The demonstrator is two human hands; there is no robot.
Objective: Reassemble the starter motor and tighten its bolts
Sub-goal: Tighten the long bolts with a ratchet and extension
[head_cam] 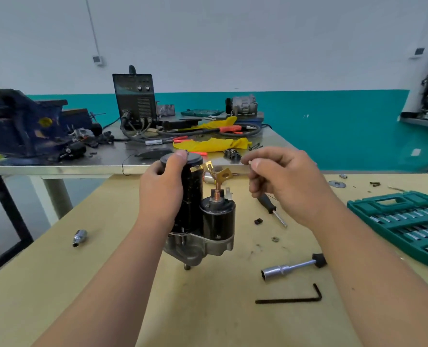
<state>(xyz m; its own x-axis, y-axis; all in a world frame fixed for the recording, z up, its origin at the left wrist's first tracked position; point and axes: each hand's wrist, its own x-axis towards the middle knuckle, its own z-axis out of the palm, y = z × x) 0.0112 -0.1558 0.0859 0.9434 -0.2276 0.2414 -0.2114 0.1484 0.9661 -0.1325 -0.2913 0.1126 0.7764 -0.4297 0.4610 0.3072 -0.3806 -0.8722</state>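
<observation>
While I am holding the starter motor [193, 194] upright on its nose near the middle of the tabletop [122, 284], my left hand [161, 189] is wrapping the black body, its grip clamped round the casing and the thumb pressing on the rim of the end cap [195, 156]. My right hand [288, 186] is hovering just right of the cap, apart from the motor. Thumb and forefinger are pinching a small metal piece [250, 163], which is too small for me to tell a bolt from a washer.

I am judging this to be the fastener-fitting step: the cap is sitting on the body, the solenoid [218, 217] is alongside on the right, and the brass terminal strap [219, 172] is standing loose above it — so the assembly is looking only partly closed up.

The next move is calling for the piece to be carried left to its hole at the far end of the motor and started by fingertip, with the left grip stopping the body from turning or tipping. Tightening is waiting on a tool — the socket driver [290, 267] and the hex key [289, 299] are lying near on the right, the screwdriver [270, 207] just beyond, and the open socket case [403, 221] is at the far right.
</observation>
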